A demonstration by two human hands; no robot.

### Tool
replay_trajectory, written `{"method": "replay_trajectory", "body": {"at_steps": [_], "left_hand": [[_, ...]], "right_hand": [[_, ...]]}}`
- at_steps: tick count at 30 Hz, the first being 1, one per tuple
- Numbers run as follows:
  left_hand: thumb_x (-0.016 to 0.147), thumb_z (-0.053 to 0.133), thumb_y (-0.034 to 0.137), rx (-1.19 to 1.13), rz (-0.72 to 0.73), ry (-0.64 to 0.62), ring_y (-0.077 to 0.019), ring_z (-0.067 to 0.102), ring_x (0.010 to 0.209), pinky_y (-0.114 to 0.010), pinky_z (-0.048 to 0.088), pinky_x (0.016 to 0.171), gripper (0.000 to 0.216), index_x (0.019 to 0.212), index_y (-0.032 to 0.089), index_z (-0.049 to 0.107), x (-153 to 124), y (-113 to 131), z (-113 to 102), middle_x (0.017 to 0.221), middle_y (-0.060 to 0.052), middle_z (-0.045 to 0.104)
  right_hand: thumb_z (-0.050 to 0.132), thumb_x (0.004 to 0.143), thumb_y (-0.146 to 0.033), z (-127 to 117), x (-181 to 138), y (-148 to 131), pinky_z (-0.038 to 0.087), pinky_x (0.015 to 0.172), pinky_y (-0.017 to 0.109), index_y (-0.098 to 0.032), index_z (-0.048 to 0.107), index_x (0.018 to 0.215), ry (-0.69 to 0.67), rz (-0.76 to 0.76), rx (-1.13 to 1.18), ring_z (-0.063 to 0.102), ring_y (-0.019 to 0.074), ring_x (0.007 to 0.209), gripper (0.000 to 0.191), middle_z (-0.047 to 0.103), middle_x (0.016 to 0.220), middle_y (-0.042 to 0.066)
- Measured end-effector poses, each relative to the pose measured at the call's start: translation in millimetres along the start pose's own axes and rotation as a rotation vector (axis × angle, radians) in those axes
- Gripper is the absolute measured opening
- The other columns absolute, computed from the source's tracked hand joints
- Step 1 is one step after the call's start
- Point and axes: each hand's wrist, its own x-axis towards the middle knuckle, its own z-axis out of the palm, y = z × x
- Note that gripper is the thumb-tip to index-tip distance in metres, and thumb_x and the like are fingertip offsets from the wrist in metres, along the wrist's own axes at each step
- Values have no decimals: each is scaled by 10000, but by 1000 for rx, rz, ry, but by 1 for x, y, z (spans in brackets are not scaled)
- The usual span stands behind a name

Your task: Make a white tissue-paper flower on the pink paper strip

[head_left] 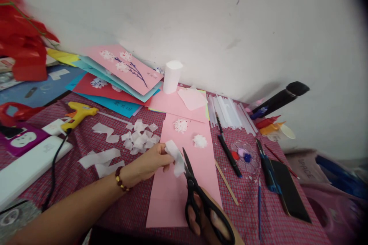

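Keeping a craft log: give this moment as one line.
left hand: holds white paper strip | right hand: holds black scissors, blades at strip | under: pink sheet

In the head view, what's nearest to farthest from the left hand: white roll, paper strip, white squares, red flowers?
1. paper strip, held in the left hand.
2. white squares, just behind.
3. white roll, by the wall.
4. red flowers, far left.

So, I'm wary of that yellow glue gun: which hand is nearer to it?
Left. The left hand, pinching a white paper strip, is down-right of the glue gun; the right hand, holding scissors, sits farther right, near the bottom edge.
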Motion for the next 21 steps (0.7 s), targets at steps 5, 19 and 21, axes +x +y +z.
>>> {"method": "replay_trajectory", "body": {"at_steps": [5, 19, 21], "left_hand": [[687, 588, 299, -181, 16, -67, -106, 529, 547, -193, 388, 424, 181, 704, 121, 619, -1, 1, -11, 692, -51, 618], [768, 613, 254, -76, 107, 56, -46, 457, 463, -159, 344, 422, 160, 691, 115, 622, 10, 2, -11, 614, -1, 590], [769, 632, 316, -115, 90, 62, -39, 432, 444, -158, 311, 405, 220, 683, 115, 610, 9, 4, -11, 605, 5, 576]], "right_hand": [[536, 751, -648, -2, -1, 1, 321, 526, 267, -183, 563, 1062, 32, -22, -16, 452, 121, 534, 560, 573, 751, 46], [540, 787, -574, 0, -1, -1, 331, 574, 268, -176, 572, 1166, 1, -9, 81, 475, 139, 609, 551, 591, 802, 63], [547, 767, -599, 0, -2, -3, 342, 573, 275, -184, 586, 1154, 14, 15, 61, 469, 141, 598, 569, 589, 798, 63]]}}
